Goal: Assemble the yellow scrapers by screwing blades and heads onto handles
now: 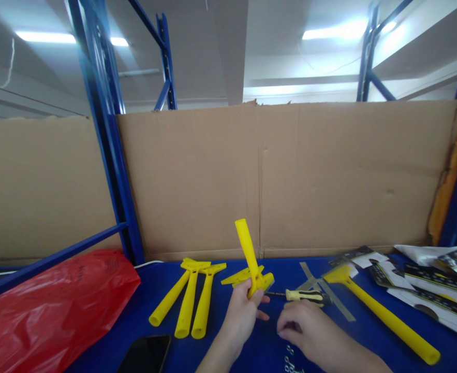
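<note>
My left hand [240, 311] is closed around the head end of a yellow plastic scraper handle [246, 241], whose hollow grip points up. Behind that hand lie more yellow handle pieces [239, 277], partly covered. My right hand [304, 322] is curled with thumb and fingertips together, low over the blue table; anything between them is too small to make out. Small shiny metal fasteners [289, 366] lie just below its fingers. Beyond the right hand rests a screwdriver [304, 296] with a pale yellow and black grip. Flat metal strips [339, 303] lie crossed beside it.
Several yellow handles [187, 305] lie to the left, near a phone [146, 355] and a red plastic bag [57, 305]. At right are a longer yellow scraper [395, 320] and printed packaging [438, 290]. A cardboard wall [197, 181] and blue rack posts [115, 155] stand behind.
</note>
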A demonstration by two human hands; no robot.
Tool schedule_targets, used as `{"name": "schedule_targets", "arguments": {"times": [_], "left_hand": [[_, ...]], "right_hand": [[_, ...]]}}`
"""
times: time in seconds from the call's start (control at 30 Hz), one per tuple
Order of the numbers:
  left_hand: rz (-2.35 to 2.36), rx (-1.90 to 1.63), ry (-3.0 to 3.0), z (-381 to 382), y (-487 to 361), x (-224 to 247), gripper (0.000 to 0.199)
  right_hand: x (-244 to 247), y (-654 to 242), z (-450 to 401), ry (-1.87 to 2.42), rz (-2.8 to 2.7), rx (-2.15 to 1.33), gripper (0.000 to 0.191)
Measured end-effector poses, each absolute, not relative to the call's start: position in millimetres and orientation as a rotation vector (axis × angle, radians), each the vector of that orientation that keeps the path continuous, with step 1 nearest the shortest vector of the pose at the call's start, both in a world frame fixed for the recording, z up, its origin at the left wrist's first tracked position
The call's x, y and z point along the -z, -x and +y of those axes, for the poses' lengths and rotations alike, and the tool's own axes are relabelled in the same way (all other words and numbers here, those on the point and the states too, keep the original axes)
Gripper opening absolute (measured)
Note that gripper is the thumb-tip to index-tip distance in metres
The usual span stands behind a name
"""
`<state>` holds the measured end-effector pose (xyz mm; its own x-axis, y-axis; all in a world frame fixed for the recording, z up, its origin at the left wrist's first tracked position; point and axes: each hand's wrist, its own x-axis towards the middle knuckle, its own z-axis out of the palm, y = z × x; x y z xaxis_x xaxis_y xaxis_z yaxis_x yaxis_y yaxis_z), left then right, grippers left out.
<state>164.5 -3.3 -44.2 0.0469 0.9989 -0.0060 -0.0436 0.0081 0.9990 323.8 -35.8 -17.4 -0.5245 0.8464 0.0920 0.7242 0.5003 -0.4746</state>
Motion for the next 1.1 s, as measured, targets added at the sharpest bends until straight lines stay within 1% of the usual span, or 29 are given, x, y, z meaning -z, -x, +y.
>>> {"name": "schedule_targets", "arguments": {"times": [0.17,0.4,0.53,0.8,1.1], "left_hand": [[1.061,-1.152,-1.212,-7.0,-164.9,43.5,0.049],[0.939,-1.017,-1.241,-16.7,-170.8,35.6,0.049],[0.916,-1.000,-1.247,-20.8,-171.7,33.1,0.043],[0.907,-0.988,-1.270,-21.3,-171.7,31.7,0.040],[0.894,-0.975,-1.248,-22.8,-171.8,29.8,0.039]], "right_hand": [[16.4,-324.1,-28.8,1.296,-2.243,-0.368,0.023],[30.7,-330.9,-14.1,1.228,-2.041,-0.227,0.023],[30.7,-331.8,-13.5,1.235,-2.034,-0.222,0.023],[31.6,-332.5,-14.2,1.285,-2.023,-0.206,0.022],[29.4,-332.2,-14.0,1.384,-1.950,-0.185,0.012]]}}
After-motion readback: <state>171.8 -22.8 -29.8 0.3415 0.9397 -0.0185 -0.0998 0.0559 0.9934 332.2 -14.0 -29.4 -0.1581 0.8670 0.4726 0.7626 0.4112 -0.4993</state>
